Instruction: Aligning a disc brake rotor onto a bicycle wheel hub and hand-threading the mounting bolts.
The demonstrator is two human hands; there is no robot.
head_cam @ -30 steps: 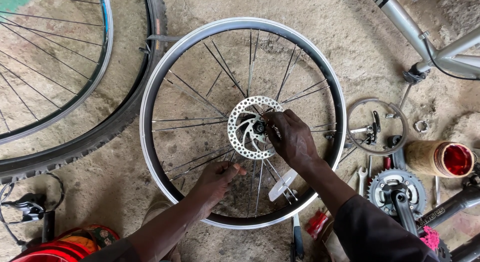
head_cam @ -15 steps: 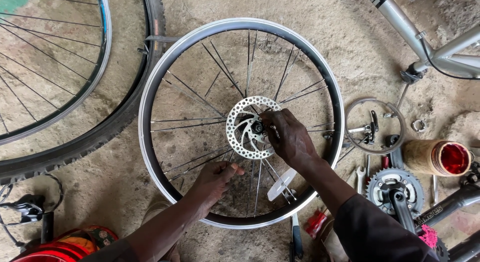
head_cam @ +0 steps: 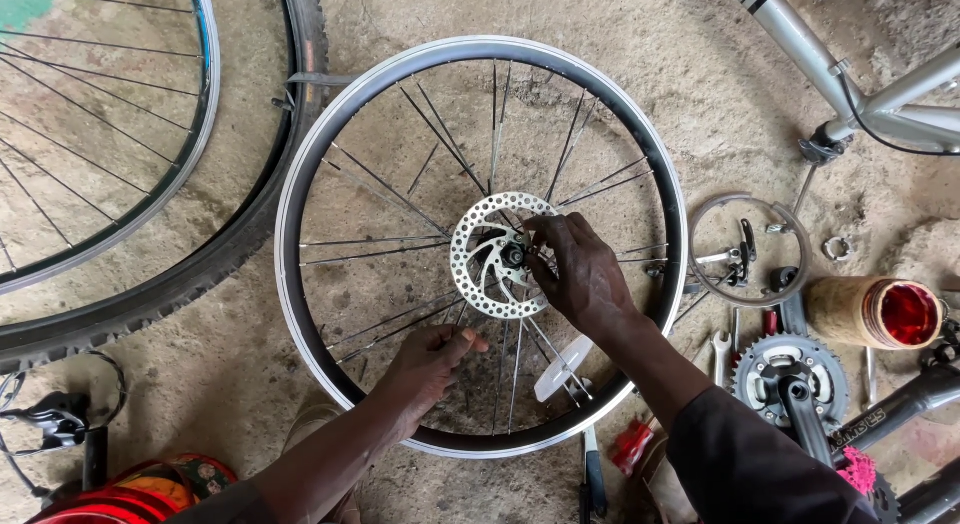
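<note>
At hub [head_cam: 513, 255], right hand [head_cam: 580, 274]

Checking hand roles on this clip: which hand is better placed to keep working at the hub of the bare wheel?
Probably the right hand: its fingertips are at the hub beside the disc rotor. The left hand rests lower on the spokes.

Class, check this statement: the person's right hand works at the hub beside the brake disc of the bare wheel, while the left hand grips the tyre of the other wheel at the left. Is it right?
Not quite. In the head view the left hand rests on the spokes of the same bare wheel, not on the tyre at the left. The rest holds: the right hand works at the hub beside the brake disc.
</note>
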